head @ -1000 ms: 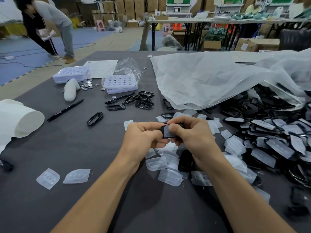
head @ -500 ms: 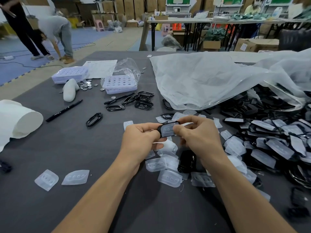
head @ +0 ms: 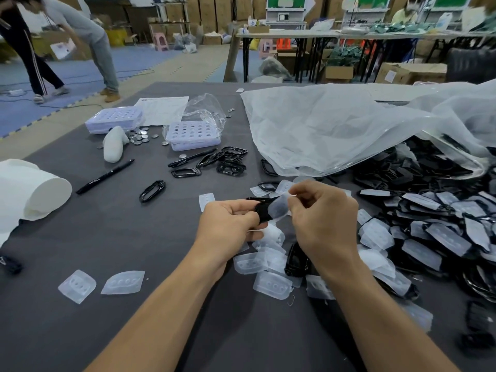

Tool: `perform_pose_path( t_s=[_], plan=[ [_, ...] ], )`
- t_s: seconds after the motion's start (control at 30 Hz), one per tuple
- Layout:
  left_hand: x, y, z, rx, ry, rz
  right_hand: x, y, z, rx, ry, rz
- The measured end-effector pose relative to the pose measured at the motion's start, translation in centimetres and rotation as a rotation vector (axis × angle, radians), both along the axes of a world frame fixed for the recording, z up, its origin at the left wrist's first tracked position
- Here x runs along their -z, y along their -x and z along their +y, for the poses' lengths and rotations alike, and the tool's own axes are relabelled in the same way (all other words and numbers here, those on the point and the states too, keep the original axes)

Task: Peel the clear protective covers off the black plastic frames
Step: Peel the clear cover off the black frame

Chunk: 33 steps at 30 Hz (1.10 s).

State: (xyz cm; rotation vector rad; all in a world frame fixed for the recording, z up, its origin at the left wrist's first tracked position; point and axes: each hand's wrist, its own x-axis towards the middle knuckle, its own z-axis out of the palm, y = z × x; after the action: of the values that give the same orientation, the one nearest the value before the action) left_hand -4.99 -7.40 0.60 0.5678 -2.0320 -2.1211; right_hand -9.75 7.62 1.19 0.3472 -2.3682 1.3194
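Note:
My left hand (head: 230, 224) grips a black plastic frame (head: 261, 210) above the table's middle. My right hand (head: 322, 218) pinches the clear cover (head: 279, 208), which is lifted partly off the frame's right end. Bare black frames (head: 230, 163) lie in a small group further back, and one more (head: 152, 191) lies alone to the left. A big heap of covered frames (head: 440, 224) fills the right side. Several peeled clear covers (head: 268, 275) lie under my hands, and two more (head: 77, 285) sit at the front left.
On the grey table (head: 120, 237) lie two black pens (head: 104, 176), two lilac trays (head: 193, 135), coin cells (head: 139, 136) and a white paper roll (head: 32, 189). A large clear plastic bag (head: 335, 124) covers the back right. Two people (head: 80, 36) stand on the floor at the far left.
My right hand has pulled the clear cover up and away from the frame's right end. The hands have parted slightly. The people at the back left have shifted.

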Motion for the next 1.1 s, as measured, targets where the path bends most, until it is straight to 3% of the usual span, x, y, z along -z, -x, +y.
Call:
perform_pose_path(
  t_s=[0.2,0.3,0.37,0.5,0.67,0.87,1.1],
  plan=[
    [0.0,0.0,0.0,0.006,-0.017,-0.004,-0.7,0.9,0.1,-0.275,0.705,-0.449],
    [0.1,0.1,0.0,0.012,-0.052,-0.004,-0.6,1.0,0.1,-0.349,0.890,-0.628],
    [0.2,0.1,0.0,0.033,-0.077,-0.002,-0.3,1.0,0.0,-0.316,0.826,-0.625],
    [0.2,0.1,-0.2,0.077,-0.125,0.010,0.1,0.9,-0.1,-0.123,0.424,-0.427],
    [0.3,0.1,-0.2,0.077,-0.133,0.008,-0.1,0.1,-0.3,-0.074,0.192,-0.246],
    [0.3,-0.1,-0.2,0.077,-0.132,0.012,-0.4,-0.2,-0.5,-0.074,0.171,-0.260],
    [-0.2,-0.4,-0.1,0.110,-0.191,0.027,-0.3,-0.7,-0.9,-0.012,0.143,-0.148]
  ],
)
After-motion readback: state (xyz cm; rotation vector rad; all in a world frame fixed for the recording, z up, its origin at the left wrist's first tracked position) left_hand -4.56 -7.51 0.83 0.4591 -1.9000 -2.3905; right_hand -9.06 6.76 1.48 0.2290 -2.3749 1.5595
